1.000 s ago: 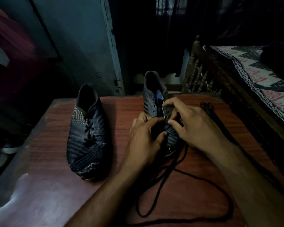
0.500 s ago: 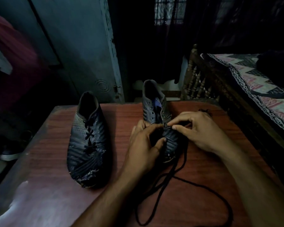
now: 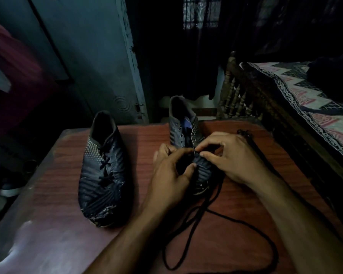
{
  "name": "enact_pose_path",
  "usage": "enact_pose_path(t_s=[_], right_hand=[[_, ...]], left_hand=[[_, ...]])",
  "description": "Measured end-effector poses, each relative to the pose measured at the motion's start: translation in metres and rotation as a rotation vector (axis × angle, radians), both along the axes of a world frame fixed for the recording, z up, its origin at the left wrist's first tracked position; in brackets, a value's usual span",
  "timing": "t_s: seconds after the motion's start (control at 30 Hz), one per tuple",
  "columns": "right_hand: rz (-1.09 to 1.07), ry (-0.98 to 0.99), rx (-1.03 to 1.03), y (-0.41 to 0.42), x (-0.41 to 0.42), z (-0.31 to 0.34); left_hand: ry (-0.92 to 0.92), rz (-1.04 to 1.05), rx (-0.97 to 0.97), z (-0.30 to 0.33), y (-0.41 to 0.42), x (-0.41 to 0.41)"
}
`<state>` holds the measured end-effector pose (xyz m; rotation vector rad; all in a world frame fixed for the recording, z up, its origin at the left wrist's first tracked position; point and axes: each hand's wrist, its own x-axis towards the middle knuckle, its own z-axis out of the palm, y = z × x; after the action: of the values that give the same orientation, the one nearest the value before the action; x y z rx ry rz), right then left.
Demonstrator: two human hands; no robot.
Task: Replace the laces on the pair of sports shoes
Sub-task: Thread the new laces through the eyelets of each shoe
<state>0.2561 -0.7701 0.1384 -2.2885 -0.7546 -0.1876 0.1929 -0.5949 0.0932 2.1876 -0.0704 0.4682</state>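
On the reddish-brown wooden surface (image 3: 246,224) stand two dark striped sports shoes with their toes toward the camera. The left dark shoe (image 3: 103,175) sits apart from the hands, upright, with a dark lace crossed through its eyelets. The right dark shoe (image 3: 188,139) stands near the middle of the surface, its tongue area open and its upper eyelets bare. Both hands work at the lower part of its lacing. The left hand (image 3: 170,175) curls around the shoe's left side, thumb and forefinger bent toward the eyelet row, so its grip is closed on the shoe. The right hand (image 3: 232,155) comes in from the other side with thumb and forefinger pinched together just above the toe section; in the dim light it appears to be pinching the long black shoelace (image 3: 236,222), though the exact point of contact is hard to make out. That lace trails from under the hands toward the camera and lies in a wide loose loop on the surface. A second dark cord (image 3: 251,141) lies along the surface's right side, beyond the right hand. To the right stands a wooden bed with a patterned zigzag cover (image 3: 305,99), and a blue-grey door (image 3: 91,66) rises behind the left shoe.
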Motion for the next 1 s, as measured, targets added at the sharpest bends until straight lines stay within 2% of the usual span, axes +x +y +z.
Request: enact_pose_path(t_s=[0.13, 0.27, 0.47, 0.63, 0.8, 1.0], right_hand=[[-0.034, 0.098, 0.149, -0.001, -0.001, 0.002], [-0.023, 0.103, 0.148, -0.005, 0.001, 0.005], [-0.001, 0.101, -0.005, -0.006, -0.006, 0.013], [-0.017, 0.115, 0.029, -0.003, -0.003, 0.007], [-0.036, 0.016, -0.097, -0.001, 0.0, 0.003], [0.033, 0.029, -0.095, -0.001, 0.003, -0.001]], left_hand=[[-0.014, 0.059, 0.163, 0.006, 0.005, 0.001], [0.043, -0.037, 0.057, 0.004, 0.006, 0.0], [0.197, -0.064, 0.076, 0.004, 0.001, 0.002], [0.181, -0.04, 0.039, -0.001, 0.003, 0.007], [0.134, -0.012, 0.003, -0.001, 0.001, 0.007], [0.074, 0.078, -0.086, 0.008, 0.001, 0.007]])
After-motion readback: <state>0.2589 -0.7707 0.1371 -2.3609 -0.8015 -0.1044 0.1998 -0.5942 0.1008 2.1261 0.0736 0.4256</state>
